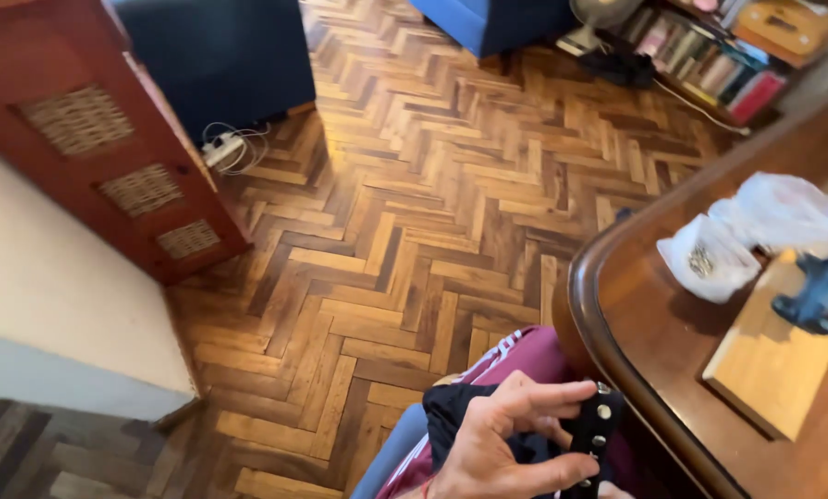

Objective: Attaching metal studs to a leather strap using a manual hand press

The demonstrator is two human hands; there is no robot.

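Left hand (502, 439) pinching a black studded strap (591, 444) between thumb and fingers, right hand out of view, dark wooden desk (636, 323) just beside, wooden board (772, 356) on it

A hand (506, 434) pinches a black studded strap (591, 442) beside the edge of a dark wooden table (645, 351), which carries a wooden board (765, 360) and white plastic bags (747, 236) above the parquet floor (414, 203).

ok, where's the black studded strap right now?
In the head view it is at the bottom edge, right of centre: the black studded strap is pinched in one hand, over dark fabric on the lap, just beside the wooden table edge.
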